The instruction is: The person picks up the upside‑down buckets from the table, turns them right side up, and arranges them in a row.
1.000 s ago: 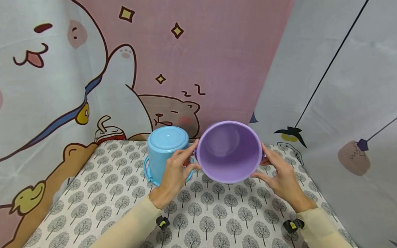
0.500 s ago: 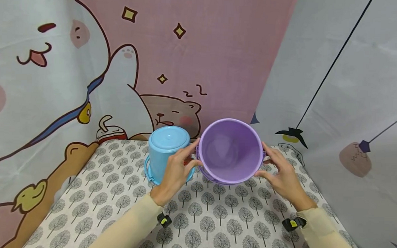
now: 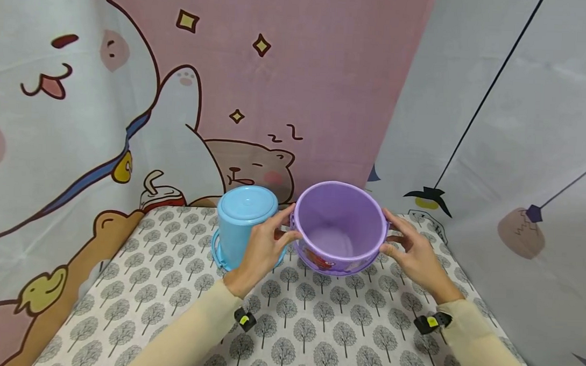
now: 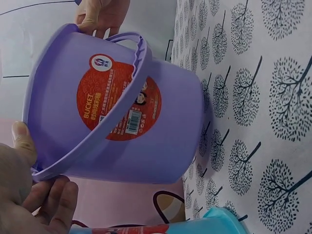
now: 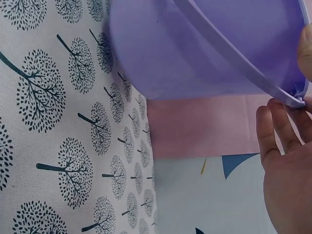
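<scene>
Between my two hands is a purple bucket [image 3: 340, 222], its mouth facing up and a little toward me. My left hand [image 3: 264, 246] grips its left rim by the handle joint, thumb on the rim and fingers below. On the opposite side my right hand [image 3: 413, 257] pinches the right rim the same way. The left wrist view shows a red label [image 4: 118, 97] on the bucket and its handle [image 4: 114, 114] hanging across the front. The bucket's base is close over the tree-patterned cloth. Just left of it stands a light blue bucket [image 3: 248, 207], upside down, partly behind my left hand.
The white cloth [image 3: 288, 333] with grey trees covers the table. Behind it hangs a pink and white curtain [image 3: 335, 87] with cartoon animals, close to the table's back edge. A grey-white curtain [image 3: 517, 131] hangs along the right side.
The purple bucket has tipped from facing me toward upright, so its front wall and label now show. Both hands keep their grip on the rim. The blue bucket has not moved.
</scene>
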`<state>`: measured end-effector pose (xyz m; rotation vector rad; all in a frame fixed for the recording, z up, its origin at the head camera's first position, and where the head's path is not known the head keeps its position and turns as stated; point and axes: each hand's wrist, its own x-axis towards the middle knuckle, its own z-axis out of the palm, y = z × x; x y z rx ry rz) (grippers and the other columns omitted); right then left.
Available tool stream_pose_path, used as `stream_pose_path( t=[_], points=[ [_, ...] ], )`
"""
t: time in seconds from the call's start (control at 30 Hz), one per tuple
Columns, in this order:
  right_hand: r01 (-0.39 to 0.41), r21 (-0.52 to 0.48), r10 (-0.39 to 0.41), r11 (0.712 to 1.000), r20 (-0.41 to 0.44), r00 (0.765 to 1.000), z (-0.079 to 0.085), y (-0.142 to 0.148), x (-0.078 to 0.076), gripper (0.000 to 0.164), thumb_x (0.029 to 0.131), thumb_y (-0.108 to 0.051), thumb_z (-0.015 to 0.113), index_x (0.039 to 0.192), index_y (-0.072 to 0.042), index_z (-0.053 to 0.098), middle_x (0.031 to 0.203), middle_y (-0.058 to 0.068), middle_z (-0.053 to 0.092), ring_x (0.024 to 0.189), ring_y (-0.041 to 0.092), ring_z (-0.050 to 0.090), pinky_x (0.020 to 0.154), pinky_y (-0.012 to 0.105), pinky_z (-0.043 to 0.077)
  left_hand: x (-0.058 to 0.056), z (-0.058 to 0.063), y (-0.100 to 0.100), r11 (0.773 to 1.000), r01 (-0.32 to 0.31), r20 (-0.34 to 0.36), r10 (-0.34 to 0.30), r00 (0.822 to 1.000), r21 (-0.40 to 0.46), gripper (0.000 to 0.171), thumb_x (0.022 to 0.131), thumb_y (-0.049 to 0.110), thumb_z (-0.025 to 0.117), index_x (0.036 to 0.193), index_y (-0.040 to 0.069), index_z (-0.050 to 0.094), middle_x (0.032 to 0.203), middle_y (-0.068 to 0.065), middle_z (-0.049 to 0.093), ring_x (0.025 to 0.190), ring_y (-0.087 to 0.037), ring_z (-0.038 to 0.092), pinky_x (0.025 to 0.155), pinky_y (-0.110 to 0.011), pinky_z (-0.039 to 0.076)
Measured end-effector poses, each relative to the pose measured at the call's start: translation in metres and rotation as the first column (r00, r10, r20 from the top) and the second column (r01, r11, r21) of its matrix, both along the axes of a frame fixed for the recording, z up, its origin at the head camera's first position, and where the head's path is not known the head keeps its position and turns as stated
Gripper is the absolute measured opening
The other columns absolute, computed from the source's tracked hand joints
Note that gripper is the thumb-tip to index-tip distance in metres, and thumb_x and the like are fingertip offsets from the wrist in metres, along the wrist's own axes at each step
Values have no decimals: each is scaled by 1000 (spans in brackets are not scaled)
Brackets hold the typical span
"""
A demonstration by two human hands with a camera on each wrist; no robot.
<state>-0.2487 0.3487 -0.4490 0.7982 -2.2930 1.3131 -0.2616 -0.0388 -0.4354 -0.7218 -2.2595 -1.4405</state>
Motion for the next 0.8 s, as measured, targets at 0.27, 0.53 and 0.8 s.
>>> stream_pose_path(
  t=[0.27, 0.53, 0.8],
  points=[
    [-20, -71, 26, 997, 90, 996, 1, 5, -8, 81, 107, 12, 74, 179, 1, 40, 173, 40, 49, 141, -2, 68, 111, 13, 63, -8, 2, 7, 999, -2, 52, 4, 999, -33, 80, 102, 24, 88, 172, 4, 54, 141, -19, 84, 124, -33, 86, 98, -32, 74],
    [-26, -123, 46, 992, 165, 985, -1, 11, -19, 74, 112, 7, 69, 178, 5, 36, 169, 45, 49, 145, 4, 69, 116, 15, 60, -16, -2, 16, 999, -7, 152, 15, 988, -50, 85, 103, 33, 87, 176, 8, 50, 151, -19, 79, 134, -36, 82, 100, -32, 73],
    [-24, -122, 48, 992, 200, 979, -5, 16, -25, 69, 114, 4, 69, 177, 4, 40, 174, 42, 46, 145, -3, 67, 117, 14, 58, -21, -8, 22, 997, -38, 180, 50, 982, -72, 83, 105, 40, 86, 175, 11, 52, 154, -19, 77, 124, -36, 86, 96, -34, 75]
  ],
)
